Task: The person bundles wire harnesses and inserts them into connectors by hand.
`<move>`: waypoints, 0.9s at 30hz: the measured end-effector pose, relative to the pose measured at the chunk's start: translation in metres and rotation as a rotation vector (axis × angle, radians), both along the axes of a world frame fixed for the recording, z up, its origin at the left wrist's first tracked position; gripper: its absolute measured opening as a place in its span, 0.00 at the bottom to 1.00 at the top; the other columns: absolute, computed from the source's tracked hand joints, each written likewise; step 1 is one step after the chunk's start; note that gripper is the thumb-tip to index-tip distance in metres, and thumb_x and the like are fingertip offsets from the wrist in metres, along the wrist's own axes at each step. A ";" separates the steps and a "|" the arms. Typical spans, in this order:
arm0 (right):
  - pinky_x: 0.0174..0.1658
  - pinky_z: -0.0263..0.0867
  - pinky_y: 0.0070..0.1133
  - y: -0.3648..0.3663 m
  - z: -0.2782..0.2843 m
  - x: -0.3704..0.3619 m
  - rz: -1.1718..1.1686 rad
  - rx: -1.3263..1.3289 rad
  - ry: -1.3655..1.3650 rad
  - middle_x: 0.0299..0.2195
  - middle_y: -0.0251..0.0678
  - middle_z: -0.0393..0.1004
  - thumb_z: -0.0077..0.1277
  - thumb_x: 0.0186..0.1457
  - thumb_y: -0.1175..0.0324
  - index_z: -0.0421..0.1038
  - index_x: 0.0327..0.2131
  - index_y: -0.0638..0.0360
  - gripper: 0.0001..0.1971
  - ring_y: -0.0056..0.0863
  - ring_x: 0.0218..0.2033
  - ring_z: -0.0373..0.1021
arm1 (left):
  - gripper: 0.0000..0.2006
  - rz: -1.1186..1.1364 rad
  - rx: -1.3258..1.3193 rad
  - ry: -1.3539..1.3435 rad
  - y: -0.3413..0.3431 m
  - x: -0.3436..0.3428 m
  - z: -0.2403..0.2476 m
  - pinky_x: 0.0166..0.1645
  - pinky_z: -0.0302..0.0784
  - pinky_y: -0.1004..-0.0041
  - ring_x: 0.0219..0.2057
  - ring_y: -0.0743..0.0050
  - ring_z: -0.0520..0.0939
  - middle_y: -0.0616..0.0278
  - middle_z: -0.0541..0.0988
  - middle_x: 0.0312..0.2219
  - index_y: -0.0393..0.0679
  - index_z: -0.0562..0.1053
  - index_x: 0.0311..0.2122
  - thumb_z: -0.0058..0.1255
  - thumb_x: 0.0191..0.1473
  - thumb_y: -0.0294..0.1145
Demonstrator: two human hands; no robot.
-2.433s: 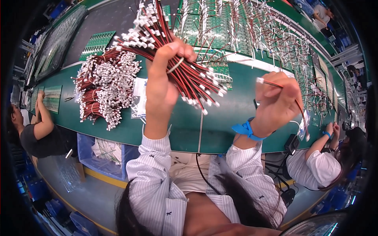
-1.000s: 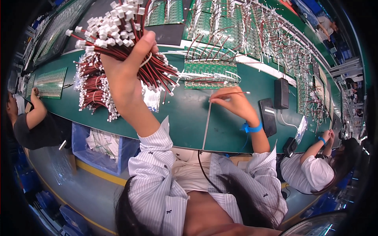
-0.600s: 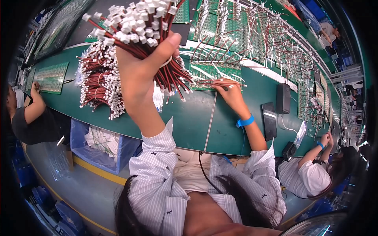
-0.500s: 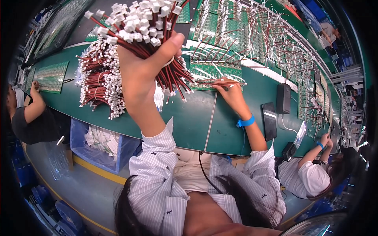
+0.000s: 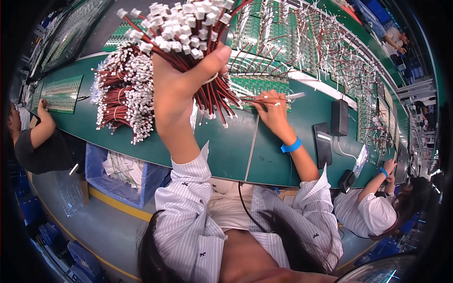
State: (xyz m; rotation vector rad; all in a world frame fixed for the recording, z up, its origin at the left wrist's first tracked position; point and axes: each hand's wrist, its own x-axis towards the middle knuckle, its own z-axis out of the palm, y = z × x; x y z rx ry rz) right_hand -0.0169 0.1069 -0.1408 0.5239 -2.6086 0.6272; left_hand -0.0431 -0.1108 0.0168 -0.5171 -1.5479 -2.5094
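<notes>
left hand [image 5: 177, 94] clenched around a red-and-black wire bundle [image 5: 186, 37] at upper centre, right hand [image 5: 272, 115] pinching a few thin wires [image 5: 265, 100] by a green circuit board [image 5: 278, 86] right of centre; from my remote seat i judge the bundle light, springy, best held at its pale band [image 5: 211, 78], white plugs [image 5: 170, 21] free; left of centre, more bundles [image 5: 120, 96] lie on the green table [image 5: 212, 151]

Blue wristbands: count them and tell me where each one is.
2: one blue wristband at the wrist of the person's right hand, another blue wristband on a wrist of the co-worker at right. Others may be hidden.
</notes>
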 end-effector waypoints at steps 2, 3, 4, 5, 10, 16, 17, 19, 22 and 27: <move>0.33 0.53 0.25 0.000 -0.001 0.000 0.007 0.030 0.040 0.24 0.31 0.67 0.53 0.41 0.70 0.69 0.22 0.57 0.04 0.30 0.28 0.61 | 0.09 -0.004 -0.010 -0.006 0.003 0.001 0.000 0.23 0.67 0.82 0.17 0.81 0.73 0.65 0.74 0.18 0.36 0.71 0.25 0.58 0.36 0.23; 0.33 0.53 0.25 0.001 -0.005 -0.001 0.005 0.029 0.039 0.24 0.31 0.67 0.53 0.41 0.70 0.69 0.22 0.57 0.04 0.30 0.28 0.61 | 0.09 -0.026 -0.006 -0.019 0.004 0.001 0.000 0.23 0.67 0.82 0.18 0.81 0.73 0.65 0.74 0.18 0.36 0.71 0.25 0.58 0.36 0.23; 0.32 0.53 0.26 0.001 -0.010 -0.003 0.039 -0.011 0.092 0.24 0.32 0.66 0.54 0.40 0.71 0.69 0.23 0.57 0.05 0.31 0.27 0.61 | 0.09 -0.049 -0.001 -0.029 0.006 0.001 0.001 0.23 0.67 0.82 0.18 0.81 0.73 0.65 0.74 0.18 0.36 0.71 0.25 0.58 0.36 0.23; 0.31 0.53 0.27 0.002 -0.012 -0.004 0.073 -0.051 0.146 0.24 0.33 0.65 0.54 0.39 0.71 0.68 0.24 0.58 0.06 0.32 0.27 0.60 | 0.09 -0.060 -0.010 -0.038 0.007 0.002 0.001 0.24 0.67 0.82 0.18 0.81 0.73 0.65 0.73 0.17 0.36 0.70 0.25 0.58 0.36 0.24; 0.32 0.55 0.25 -0.002 -0.009 0.002 0.038 0.045 0.125 0.25 0.32 0.66 0.53 0.39 0.73 0.66 0.25 0.57 0.07 0.31 0.30 0.63 | 0.09 -0.140 -0.116 0.000 0.016 0.005 0.003 0.26 0.63 0.77 0.20 0.77 0.68 0.61 0.67 0.18 0.35 0.64 0.28 0.49 0.41 0.27; 0.33 0.56 0.26 -0.002 -0.011 0.004 0.011 0.080 0.170 0.22 0.29 0.68 0.53 0.39 0.73 0.68 0.25 0.57 0.06 0.29 0.29 0.64 | 0.13 -0.296 -0.068 -0.061 0.030 0.006 0.001 0.27 0.63 0.76 0.20 0.77 0.67 0.63 0.66 0.18 0.36 0.63 0.33 0.49 0.41 0.29; 0.33 0.56 0.26 0.001 -0.012 0.002 0.034 -0.018 0.193 0.22 0.29 0.68 0.53 0.39 0.72 0.69 0.25 0.57 0.05 0.30 0.28 0.64 | 0.13 -0.303 -0.070 -0.055 0.032 0.007 -0.001 0.27 0.63 0.76 0.20 0.77 0.67 0.63 0.66 0.18 0.36 0.63 0.33 0.49 0.41 0.29; 0.34 0.56 0.27 0.004 0.001 0.002 0.008 -0.068 -0.076 0.21 0.30 0.69 0.54 0.40 0.69 0.72 0.23 0.55 0.04 0.30 0.27 0.64 | 0.10 -0.357 0.011 -0.065 0.036 0.005 -0.004 0.26 0.66 0.79 0.20 0.79 0.71 0.63 0.70 0.18 0.36 0.67 0.29 0.52 0.41 0.28; 0.34 0.56 0.27 0.006 0.007 0.006 -0.002 -0.192 -0.212 0.22 0.31 0.69 0.54 0.41 0.67 0.72 0.23 0.55 0.05 0.31 0.27 0.64 | 0.09 -0.404 0.055 -0.085 0.040 0.005 -0.006 0.26 0.67 0.79 0.20 0.80 0.72 0.63 0.72 0.18 0.36 0.68 0.28 0.53 0.40 0.27; 0.35 0.55 0.24 0.003 0.003 0.007 -0.026 -0.282 -0.126 0.24 0.32 0.72 0.53 0.42 0.68 0.73 0.22 0.57 0.04 0.28 0.28 0.66 | 0.09 -0.442 0.037 -0.107 0.047 0.003 -0.008 0.25 0.67 0.80 0.20 0.80 0.72 0.64 0.72 0.19 0.36 0.68 0.28 0.53 0.41 0.27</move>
